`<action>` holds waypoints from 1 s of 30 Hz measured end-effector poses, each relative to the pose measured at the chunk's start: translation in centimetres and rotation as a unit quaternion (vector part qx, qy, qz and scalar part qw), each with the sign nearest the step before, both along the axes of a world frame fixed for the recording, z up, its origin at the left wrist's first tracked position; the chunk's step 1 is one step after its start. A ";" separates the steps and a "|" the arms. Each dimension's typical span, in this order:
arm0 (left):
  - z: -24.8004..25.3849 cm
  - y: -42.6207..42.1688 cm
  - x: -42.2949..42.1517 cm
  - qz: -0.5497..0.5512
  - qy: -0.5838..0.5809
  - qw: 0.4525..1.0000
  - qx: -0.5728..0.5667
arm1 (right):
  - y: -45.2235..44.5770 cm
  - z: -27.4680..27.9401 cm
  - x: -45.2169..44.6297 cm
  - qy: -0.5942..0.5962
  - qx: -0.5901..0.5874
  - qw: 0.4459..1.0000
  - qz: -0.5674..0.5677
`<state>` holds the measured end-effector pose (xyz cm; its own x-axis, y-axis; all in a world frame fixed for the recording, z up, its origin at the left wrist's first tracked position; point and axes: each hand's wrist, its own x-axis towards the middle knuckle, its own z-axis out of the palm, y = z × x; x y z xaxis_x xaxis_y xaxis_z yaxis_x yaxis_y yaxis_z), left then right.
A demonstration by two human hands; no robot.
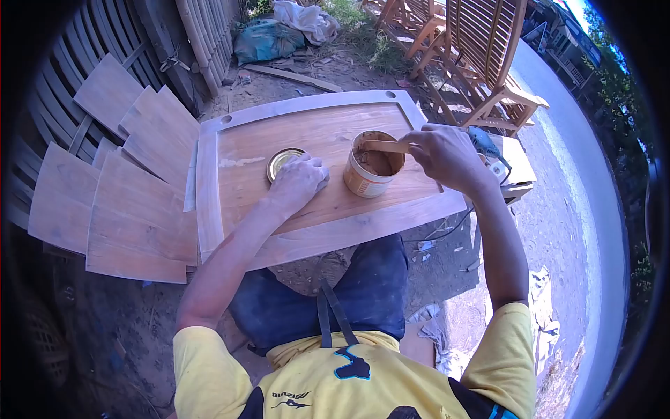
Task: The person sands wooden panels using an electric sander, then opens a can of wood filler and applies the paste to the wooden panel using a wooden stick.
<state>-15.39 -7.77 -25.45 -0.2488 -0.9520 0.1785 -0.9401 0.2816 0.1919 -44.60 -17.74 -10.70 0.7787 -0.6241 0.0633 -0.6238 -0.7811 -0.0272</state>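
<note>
My right hand (447,155) is closed around a flat wooden stick (386,146), whose far end dips into an open can (368,183) of brown paste. The can stands upright on a framed wooden panel (279,246). To its left, my left hand (301,180) rests low over the panel with its fingers curled. A greyish edge shows beside those fingers, but what they hold is hidden. Just beyond the left hand lies a round metal lid (277,163), partly covered by it. A pale smear marks the panel's surface left of the lid.
Several thin wooden boards (143,216) are stacked at the left, against a slatted fence (70,63). At the right, a power tool (484,143) sits on a small stand (518,159), its cord trailing below. Wooden chairs (488,49) stand farther back, beside a road (593,174).
</note>
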 end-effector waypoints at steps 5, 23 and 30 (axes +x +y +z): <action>-1.2 0.5 -0.5 -0.001 -0.055 0.994 -0.093 | -1.2 -1.7 -2.4 -0.180 0.053 0.982 0.006; -6.1 13.1 20.3 0.330 0.175 0.895 -0.243 | 5.4 -8.3 26.9 -0.232 0.292 0.925 0.079; -6.2 13.4 20.5 0.344 0.291 0.883 -0.130 | 1.4 -11.9 37.7 -0.161 0.095 0.977 0.104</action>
<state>5.08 5.61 -31.65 0.5783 -0.7500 0.3211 -0.6697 -0.2116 0.7118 -6.93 -16.38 -22.56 0.8487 -0.4788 0.2246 -0.3875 -0.8520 -0.3520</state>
